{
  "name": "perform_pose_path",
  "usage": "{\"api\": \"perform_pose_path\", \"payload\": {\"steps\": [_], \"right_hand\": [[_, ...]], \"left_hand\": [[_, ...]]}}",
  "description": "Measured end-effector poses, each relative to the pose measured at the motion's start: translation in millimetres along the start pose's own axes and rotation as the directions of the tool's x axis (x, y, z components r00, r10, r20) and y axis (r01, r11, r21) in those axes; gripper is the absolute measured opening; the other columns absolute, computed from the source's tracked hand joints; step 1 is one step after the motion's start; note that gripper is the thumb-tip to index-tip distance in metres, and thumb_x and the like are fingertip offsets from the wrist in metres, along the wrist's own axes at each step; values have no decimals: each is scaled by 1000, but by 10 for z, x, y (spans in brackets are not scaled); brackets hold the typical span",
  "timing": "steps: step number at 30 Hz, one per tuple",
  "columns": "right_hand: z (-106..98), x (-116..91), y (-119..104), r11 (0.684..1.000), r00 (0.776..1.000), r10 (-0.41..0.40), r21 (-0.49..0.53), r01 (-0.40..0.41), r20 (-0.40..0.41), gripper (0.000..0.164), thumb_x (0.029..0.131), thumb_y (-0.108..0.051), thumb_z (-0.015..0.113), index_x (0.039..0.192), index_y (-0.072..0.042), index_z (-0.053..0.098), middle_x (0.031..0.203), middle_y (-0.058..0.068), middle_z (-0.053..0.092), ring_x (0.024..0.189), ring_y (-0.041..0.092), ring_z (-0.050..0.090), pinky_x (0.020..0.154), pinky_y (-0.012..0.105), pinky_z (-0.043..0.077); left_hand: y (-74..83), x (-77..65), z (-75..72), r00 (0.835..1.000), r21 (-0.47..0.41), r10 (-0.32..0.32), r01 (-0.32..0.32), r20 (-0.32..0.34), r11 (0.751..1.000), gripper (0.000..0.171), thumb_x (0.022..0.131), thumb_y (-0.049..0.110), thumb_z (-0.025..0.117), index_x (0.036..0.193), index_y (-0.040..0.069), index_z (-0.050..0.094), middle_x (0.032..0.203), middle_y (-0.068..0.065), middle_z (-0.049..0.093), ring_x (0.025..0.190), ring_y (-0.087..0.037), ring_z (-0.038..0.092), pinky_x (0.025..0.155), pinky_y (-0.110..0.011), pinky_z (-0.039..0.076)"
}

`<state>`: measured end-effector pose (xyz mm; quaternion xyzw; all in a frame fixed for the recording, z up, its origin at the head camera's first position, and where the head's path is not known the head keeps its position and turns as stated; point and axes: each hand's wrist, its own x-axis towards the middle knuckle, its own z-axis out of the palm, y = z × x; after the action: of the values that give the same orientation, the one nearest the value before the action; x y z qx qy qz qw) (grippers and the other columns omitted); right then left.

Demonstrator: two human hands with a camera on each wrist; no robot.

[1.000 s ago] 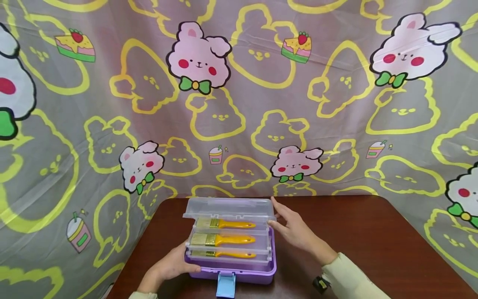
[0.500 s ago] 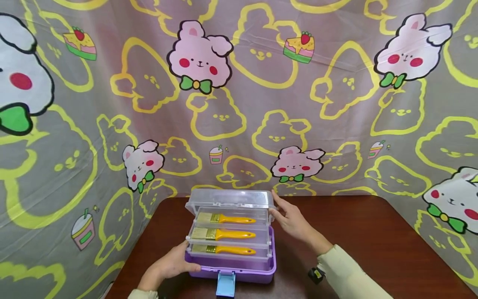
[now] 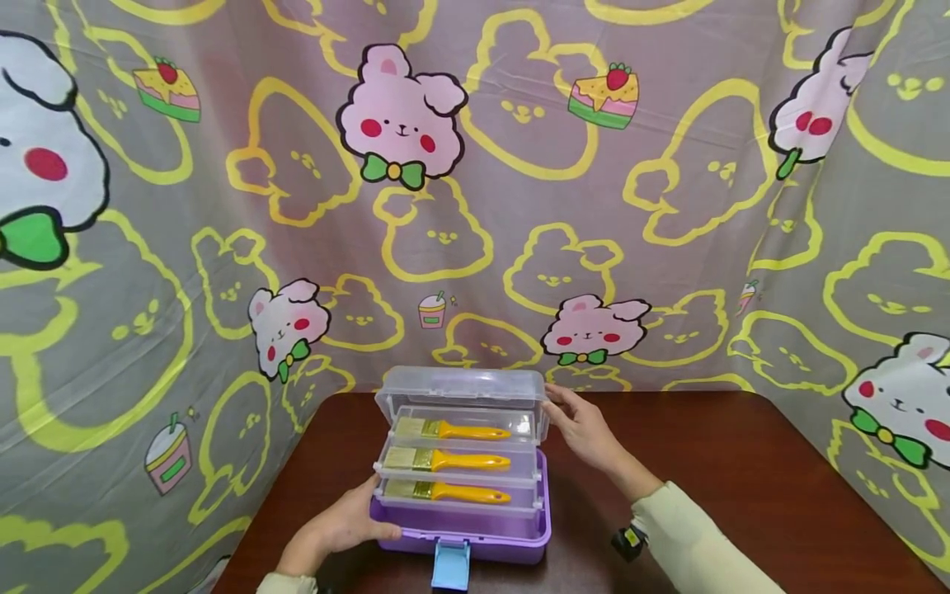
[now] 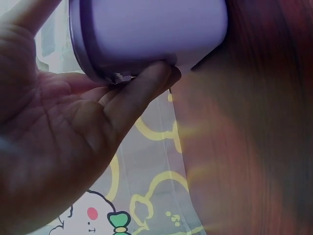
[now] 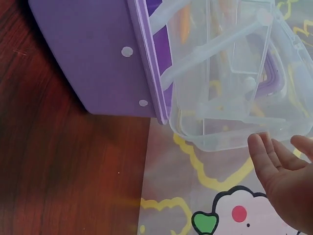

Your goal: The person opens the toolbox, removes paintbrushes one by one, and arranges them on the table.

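Observation:
A purple toolbox (image 3: 508,546) stands on the table, its clear lid (image 3: 463,383) raised at the back. Its tiered clear trays are fanned out in steps. On them lie an upper paintbrush (image 3: 475,431), a middle paintbrush (image 3: 471,461) and a lower paintbrush (image 3: 471,493), with yellow handles and pale bristles. My left hand (image 3: 343,518) holds the box's left end, thumb over the front rim. At the lid's right side is my right hand (image 3: 590,429); in the right wrist view its fingers (image 5: 266,152) extend close to the lid's edge, and contact is hard to tell.
A light blue latch (image 3: 450,565) hangs down at the box's front. Dark reddish-brown tabletop (image 3: 712,478) surrounds the box. A patterned curtain (image 3: 475,206) closes off the back and sides. A small black device (image 3: 629,540) sits by the right sleeve.
The lid has swung up and back, and the trays have risen and spread, showing the lower brush more fully. My right hand followed the lid; my left hand stayed on the box.

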<state>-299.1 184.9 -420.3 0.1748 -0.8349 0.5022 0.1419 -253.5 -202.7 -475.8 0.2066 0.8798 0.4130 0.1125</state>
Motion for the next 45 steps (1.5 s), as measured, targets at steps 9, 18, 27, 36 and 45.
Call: {"api": "perform_pose_path", "payload": {"steps": [9, 18, 27, 36, 45], "right_hand": [[38, 85, 65, 979, 986, 147, 152, -135, -76, 25, 96, -22, 57, 100, 3, 60, 97, 17, 62, 89, 29, 64, 78, 41, 53], [75, 178, 94, 966, 980, 177, 204, -157, -87, 30, 97, -25, 55, 104, 4, 60, 99, 18, 61, 98, 32, 61, 81, 41, 52], [137, 204, 196, 950, 970, 222, 246, -193, -99, 26, 98, -21, 54, 104, 3, 60, 95, 17, 60, 95, 30, 62, 77, 40, 54], [184, 210, 351, 934, 955, 288, 242, -264, -69, 21, 96, -13, 56, 107, 5, 60, 97, 16, 60, 91, 28, 64, 71, 36, 55], [188, 264, 406, 941, 961, 268, 236, -244, -75, 21, 89, 0, 63, 109, 6, 62, 92, 17, 60, 80, 26, 66, 71, 38, 55]], "left_hand": [[-9, 18, 27, 1000, -14, 8, -8, -6, 1000, 106, 72, 34, 83, 150, 5, 17, 137, -20, 47, 113, -28, 50, 97, -56, 34], [-8, 18, 17, 1000, 3, 6, -6, -23, 1000, 112, 70, 34, 84, 151, 6, 13, 136, -22, 47, 109, -29, 52, 96, -57, 36], [-29, 6, 51, 999, 7, -24, 24, -33, 1000, 110, 70, 35, 84, 151, 5, 15, 137, -22, 46, 110, -29, 53, 95, -57, 36], [0, -36, 73, 998, 13, -23, 24, -52, 1000, 107, 70, 32, 84, 148, -3, 20, 148, -32, 22, 121, -41, 45, 99, -60, 31], [39, -53, 55, 998, 32, -35, 37, -59, 999, 106, 70, 33, 84, 146, -5, 22, 141, -36, 32, 114, -39, 51, 96, -60, 34]]}}
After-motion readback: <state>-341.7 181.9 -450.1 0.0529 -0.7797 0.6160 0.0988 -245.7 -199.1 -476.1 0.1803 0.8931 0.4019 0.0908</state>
